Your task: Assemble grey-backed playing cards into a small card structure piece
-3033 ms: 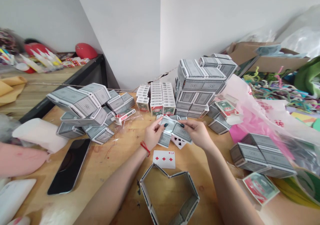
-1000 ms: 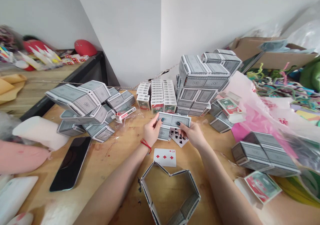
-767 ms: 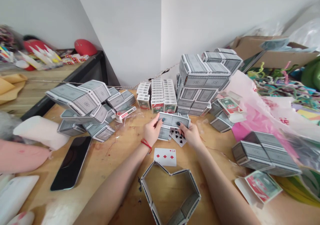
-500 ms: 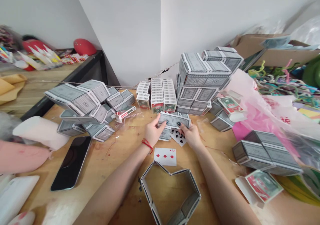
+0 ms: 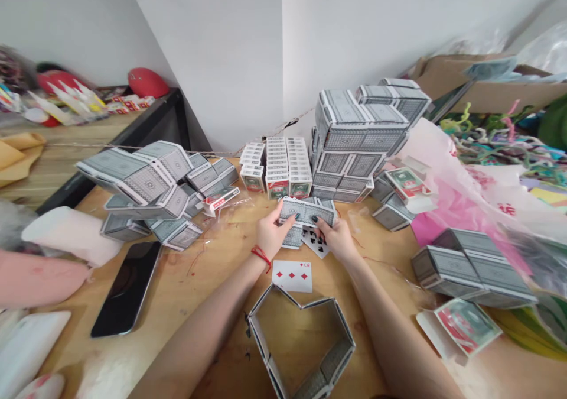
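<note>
Between both hands is a strip of playing cards (image 5: 303, 211), grey patterned backs facing me. My left hand (image 5: 271, 230) grips its left end, thumb on top. The right end is pinched by my right hand (image 5: 340, 237), its thumb also on the card backs. Under the strip lie a face-down card (image 5: 293, 237) and a spotted black card (image 5: 315, 244), partly covered. A three of diamonds (image 5: 292, 275) lies face up nearer to me. Closest stands a heart-shaped frame (image 5: 260, 328) made of cards, between my forearms.
Folded-card blocks are stacked at left (image 5: 148, 180) and in a tall pile (image 5: 349, 130) at back right. Rows of card boxes (image 5: 277, 168) stand behind my hands. A black phone (image 5: 127, 289) lies left; an opened card box (image 5: 467, 327) lies right.
The view has shifted very slightly. Both hands keep the same hold on the card strip, and the right thumb has slid a little to the left.
</note>
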`<state>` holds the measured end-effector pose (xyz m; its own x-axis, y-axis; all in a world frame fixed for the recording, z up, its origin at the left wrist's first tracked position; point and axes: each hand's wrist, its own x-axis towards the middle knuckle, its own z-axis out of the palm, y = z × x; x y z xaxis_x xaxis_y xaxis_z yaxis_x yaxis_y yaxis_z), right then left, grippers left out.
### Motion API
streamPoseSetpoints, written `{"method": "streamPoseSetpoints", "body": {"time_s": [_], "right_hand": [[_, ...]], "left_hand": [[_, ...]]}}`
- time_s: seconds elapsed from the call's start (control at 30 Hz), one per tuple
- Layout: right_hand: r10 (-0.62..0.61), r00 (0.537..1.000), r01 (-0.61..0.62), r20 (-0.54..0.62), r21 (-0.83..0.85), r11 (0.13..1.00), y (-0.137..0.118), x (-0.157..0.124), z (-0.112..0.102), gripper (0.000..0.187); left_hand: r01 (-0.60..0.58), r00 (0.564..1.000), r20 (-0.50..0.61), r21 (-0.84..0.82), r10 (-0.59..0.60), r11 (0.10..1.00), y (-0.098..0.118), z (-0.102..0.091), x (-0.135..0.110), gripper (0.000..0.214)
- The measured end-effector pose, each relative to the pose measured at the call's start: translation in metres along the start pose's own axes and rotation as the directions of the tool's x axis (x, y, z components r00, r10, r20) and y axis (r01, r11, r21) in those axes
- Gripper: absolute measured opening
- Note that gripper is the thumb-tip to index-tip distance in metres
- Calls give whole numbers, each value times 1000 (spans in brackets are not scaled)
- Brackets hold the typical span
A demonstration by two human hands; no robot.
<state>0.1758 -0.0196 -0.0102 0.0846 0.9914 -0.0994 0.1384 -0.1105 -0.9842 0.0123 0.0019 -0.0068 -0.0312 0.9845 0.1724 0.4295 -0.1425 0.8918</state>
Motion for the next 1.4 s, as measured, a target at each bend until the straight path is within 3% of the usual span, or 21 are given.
{"method": "streamPoseSetpoints", "body": {"time_s": [0.53,0.8,1.4], "right_hand": [[-48,991,49,124,0,999,-1,0,-5,41],[0,984,5,178,-27,1000,-8,-2,-4,49],[-7,957,-23,289,98,995,-6,-6,-1,49]], "left_hand": [[-13,998,65,-49,16,999,-6,2,-1,59],[-27,997,73,-78,33,997,-3,3,-3,58],[-51,988,140,-141,71,989,-2,5,-5,53]]}}
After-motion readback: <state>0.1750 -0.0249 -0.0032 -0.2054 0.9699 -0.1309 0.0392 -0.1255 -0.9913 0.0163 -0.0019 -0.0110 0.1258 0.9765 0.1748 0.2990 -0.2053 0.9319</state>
